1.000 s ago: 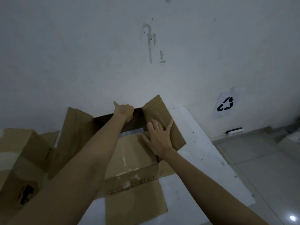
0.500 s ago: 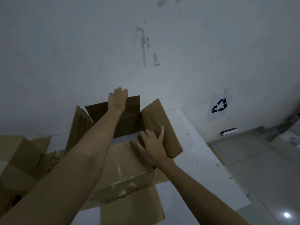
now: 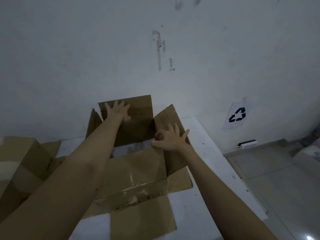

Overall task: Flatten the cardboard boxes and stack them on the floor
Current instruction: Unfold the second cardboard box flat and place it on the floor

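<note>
Cardboard is what you have under both hands: an opened box (image 3: 138, 170) lying on the white desk (image 3: 213, 170) against the wall, its flaps splayed out and its near panel already lying low. Your left hand (image 3: 119, 110) lies flat on the far flap (image 3: 131, 115), which stands up against the wall, fingers (image 3: 108, 106) straight and spread, pressing rather than gripping. Your right hand (image 3: 170, 140) rests on the right flap (image 3: 171, 125) near its fold; its outer fingers look extended along the flap while the index and thumb curl toward the box's inner edge, and you cannot tell from here whether they pinch that edge.

To do this step well, push the far flap outward and down along its crease, not in the middle of the panel, so it folds rather than buckles. Hold the right side steady while you do it, then let that flap go flat too. The wall is close behind, so you may need to slide the box toward you first.

A second box (image 3: 20, 163) sits at your left, apparently not yet flattened. Beyond the desk's right edge is the tiled floor (image 3: 277, 179), where the stack should go; a recycling sign (image 3: 237, 115) hangs on the wall above it.
</note>
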### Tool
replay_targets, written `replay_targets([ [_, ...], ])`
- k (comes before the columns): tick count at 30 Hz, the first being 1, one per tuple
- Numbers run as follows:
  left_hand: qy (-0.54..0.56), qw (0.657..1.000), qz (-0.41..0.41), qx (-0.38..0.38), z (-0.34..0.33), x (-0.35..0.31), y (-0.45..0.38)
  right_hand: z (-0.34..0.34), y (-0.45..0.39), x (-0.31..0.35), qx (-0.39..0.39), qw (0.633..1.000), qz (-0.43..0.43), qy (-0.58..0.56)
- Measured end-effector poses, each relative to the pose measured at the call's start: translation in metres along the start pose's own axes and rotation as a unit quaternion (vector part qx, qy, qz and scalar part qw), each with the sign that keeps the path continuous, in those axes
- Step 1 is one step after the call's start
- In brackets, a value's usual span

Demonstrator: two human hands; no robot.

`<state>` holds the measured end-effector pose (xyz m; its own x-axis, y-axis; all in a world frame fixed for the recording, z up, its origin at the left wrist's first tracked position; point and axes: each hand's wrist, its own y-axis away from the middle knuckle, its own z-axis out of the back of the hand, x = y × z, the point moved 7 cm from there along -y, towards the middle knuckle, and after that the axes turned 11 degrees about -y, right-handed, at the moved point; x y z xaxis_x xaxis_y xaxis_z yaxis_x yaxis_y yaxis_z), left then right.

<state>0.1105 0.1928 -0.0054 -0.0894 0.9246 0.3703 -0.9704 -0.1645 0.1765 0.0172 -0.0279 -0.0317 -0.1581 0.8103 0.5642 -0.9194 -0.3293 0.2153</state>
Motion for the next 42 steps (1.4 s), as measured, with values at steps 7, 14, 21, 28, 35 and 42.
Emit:
replay_targets([
  [7, 0.022, 0.999, 0.028, 0.029, -0.022, 0.027, 0.031, 0.018, 0.013, -0.034, 0.019, 0.977, -0.199, -0.072],
  [14, 0.047, 0.996, 0.063, 0.038, -0.037, 0.044, 0.057, 0.016, 0.028, -0.003, -0.112, 0.991, -0.061, 0.039],
  [21, 0.078, 0.992, 0.094, 0.043, -0.053, 0.065, 0.068, 0.004, 0.021, 0.054, -0.116, 0.991, 0.056, 0.031],
  [28, 0.039, 0.992, 0.116, 0.034, -0.065, 0.072, 0.078, 0.003, 0.013, 0.062, -0.117, 0.992, 0.040, 0.023],
  [35, -0.118, 0.990, 0.069, 0.044, -0.073, 0.042, 0.088, 0.001, -0.011, 0.061, -0.145, 0.989, 0.015, -0.008],
  [42, 0.024, 0.998, -0.015, 0.057, -0.063, 0.035, 0.111, 0.006, -0.023, 0.068, -0.148, 0.989, 0.018, -0.013],
])
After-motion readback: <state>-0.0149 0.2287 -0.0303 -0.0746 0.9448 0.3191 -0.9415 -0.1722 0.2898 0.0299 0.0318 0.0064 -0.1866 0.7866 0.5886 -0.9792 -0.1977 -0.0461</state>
